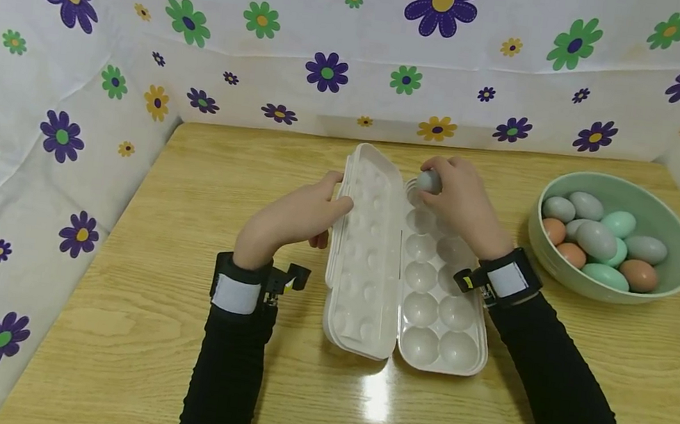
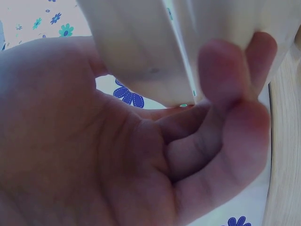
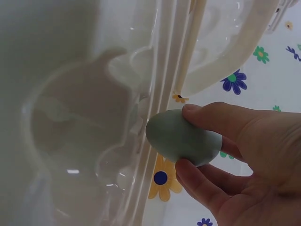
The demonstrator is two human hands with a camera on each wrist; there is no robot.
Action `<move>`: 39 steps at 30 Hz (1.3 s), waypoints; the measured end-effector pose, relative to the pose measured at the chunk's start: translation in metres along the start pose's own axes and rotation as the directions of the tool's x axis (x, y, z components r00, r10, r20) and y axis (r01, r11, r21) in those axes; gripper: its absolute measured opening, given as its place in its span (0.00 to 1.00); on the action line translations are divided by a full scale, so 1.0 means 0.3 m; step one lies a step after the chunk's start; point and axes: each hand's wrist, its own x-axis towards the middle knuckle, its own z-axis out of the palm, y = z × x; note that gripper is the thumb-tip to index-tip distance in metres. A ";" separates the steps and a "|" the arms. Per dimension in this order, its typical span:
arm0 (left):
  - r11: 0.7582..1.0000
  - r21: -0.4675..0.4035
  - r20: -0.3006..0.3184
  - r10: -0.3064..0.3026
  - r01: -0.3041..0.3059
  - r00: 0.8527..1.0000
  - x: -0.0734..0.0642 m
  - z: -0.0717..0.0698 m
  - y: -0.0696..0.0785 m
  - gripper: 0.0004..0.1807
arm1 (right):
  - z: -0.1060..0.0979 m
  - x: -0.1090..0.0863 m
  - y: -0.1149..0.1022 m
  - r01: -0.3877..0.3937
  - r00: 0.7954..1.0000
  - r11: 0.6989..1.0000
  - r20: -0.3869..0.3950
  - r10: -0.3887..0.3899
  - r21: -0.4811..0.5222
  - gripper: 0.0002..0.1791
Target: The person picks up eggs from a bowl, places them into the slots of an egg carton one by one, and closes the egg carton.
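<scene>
Egg carton (image 1: 420, 310), one, white plastic, translucent, long side running away from the viewer; tray with two rows of round cups, flat on the table (image 1: 148, 288)

Lid (image 1: 366, 260), joined along the carton's left side, tilted up; inner face studded with small bumps

Left hand (image 1: 298, 218), at the carton's left: thumb over the lid's outer edge, fingers behind, gripping it

Right hand (image 1: 463, 201), above the carton's far end: thumb and fingers clamped on one egg (image 1: 428, 181), grey-green, held at the far cups near the rim

Bowl (image 1: 667, 218), pale green, right of the carton, well apart; holds loose eggs (image 1: 596, 240) in grey, mint and brown, several showing above one another

Room: broad wood left of the carton and on its near side; narrow strip between its far end and the table's back edge; right forearm occupying part of the carton-to-bowl gap

Cloth (image 1: 255, 73), white, flower-printed, upright beyond the carton

Labels: white patch (image 1: 236, 295) on the left wristband, nearer than the carton's lid; similar on the right
</scene>
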 end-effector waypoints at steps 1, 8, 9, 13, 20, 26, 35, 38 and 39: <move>1.000 -0.001 0.000 0.000 0.000 1.000 0.000 0.000 0.001 0.30 | 0.003 0.000 0.000 -0.001 1.000 1.000 0.002 0.000 0.001 0.23; 1.000 -0.005 0.003 0.004 -0.004 1.000 0.002 -0.001 0.002 0.29 | 0.022 -0.001 0.001 0.010 1.000 1.000 0.017 -0.010 0.007 0.22; 1.000 -0.007 0.003 0.002 -0.002 1.000 0.001 -0.001 0.003 0.29 | 0.024 -0.001 0.001 0.012 1.000 1.000 0.020 -0.012 0.006 0.22; 1.000 -0.007 0.010 -0.001 0.001 1.000 0.001 0.000 0.001 0.28 | 0.030 -0.002 0.001 0.027 0.999 1.000 0.027 -0.027 0.008 0.21; 1.000 0.000 0.011 0.005 -0.005 1.000 0.001 0.002 0.000 0.28 | 0.045 -0.001 0.006 0.022 0.998 1.000 0.064 -0.022 0.000 0.20; 1.000 0.014 0.011 0.003 -0.004 1.000 0.000 0.000 0.005 0.28 | 0.050 0.002 0.011 0.012 0.997 1.000 0.074 -0.010 -0.017 0.20; 1.000 0.022 0.012 0.001 -0.001 1.000 -0.003 0.002 0.005 0.28 | 0.047 -0.002 0.013 -0.005 0.995 1.000 0.096 0.008 -0.024 0.21; 1.000 0.024 0.011 -0.001 0.001 1.000 -0.003 0.002 0.006 0.27 | 0.043 -0.004 0.012 -0.011 0.995 1.000 0.100 0.014 -0.028 0.21; 1.000 0.024 0.012 -0.002 0.002 1.000 -0.002 0.002 0.007 0.27 | 0.042 -0.004 0.011 -0.013 0.995 0.999 0.101 0.016 -0.030 0.21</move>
